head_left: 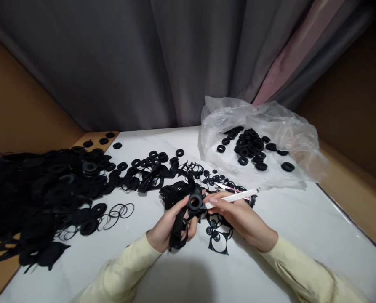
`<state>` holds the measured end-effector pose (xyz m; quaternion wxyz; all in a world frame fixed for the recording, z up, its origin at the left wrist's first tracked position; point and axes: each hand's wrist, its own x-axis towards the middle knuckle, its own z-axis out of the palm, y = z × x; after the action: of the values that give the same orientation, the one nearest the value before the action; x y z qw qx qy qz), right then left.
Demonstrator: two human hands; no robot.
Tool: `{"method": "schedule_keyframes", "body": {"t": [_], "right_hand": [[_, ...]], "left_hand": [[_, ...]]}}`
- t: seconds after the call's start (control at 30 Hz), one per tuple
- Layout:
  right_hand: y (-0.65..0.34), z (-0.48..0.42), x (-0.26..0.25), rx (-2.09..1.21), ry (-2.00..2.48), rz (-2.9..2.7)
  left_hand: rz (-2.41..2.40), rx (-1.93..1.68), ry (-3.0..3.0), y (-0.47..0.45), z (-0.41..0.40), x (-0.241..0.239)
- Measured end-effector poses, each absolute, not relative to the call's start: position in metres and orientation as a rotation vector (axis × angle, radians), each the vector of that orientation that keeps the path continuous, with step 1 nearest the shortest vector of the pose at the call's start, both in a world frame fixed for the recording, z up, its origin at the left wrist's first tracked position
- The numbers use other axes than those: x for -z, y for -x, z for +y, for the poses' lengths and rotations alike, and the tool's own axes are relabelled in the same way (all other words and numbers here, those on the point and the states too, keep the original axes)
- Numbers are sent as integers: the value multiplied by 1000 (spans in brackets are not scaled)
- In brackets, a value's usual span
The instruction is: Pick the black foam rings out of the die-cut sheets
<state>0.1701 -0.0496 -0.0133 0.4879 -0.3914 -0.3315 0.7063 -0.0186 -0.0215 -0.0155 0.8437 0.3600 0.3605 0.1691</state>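
Between the thumb and fingers of my left hand (164, 225) is a black rubber ring (191, 207), its round hole facing me. Dark flaps of rubber hang from it below the fingers. My right hand (243, 219) grips a slim white-handled tool (240, 196) like a pen, its handle pointing up and right. The tool's front end meets the ring's right side; its tip is too small to make out. Black rubber scraps (218, 243) with round cut-outs lie under my right hand. Behind my left hand sits a dark heap of scraps (172, 194).
A large pile of black rubber pieces (42, 189) covers the table's left side. Thin loops (120, 212) lie beside it. At the back right, a clear plastic bag (213, 126) holds many thick black rings (249, 145). A grey curtain (181, 63) hangs behind the white table (326, 252).
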Motion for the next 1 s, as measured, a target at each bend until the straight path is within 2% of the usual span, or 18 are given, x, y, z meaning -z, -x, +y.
{"method": "schedule_keyframes", "body": {"t": [0.2, 0.43, 1.0], "right_hand": [[-175, -47, 15, -1883, 845, -741], [-180, -46, 16, -1944, 878, -730], [-175, -50, 16, -1842, 1076, -701]], "left_hand": [[829, -316, -756, 19, -23, 12], [1116, -517, -930, 14, -26, 9], [1222, -598, -914, 1, -35, 7]]}}
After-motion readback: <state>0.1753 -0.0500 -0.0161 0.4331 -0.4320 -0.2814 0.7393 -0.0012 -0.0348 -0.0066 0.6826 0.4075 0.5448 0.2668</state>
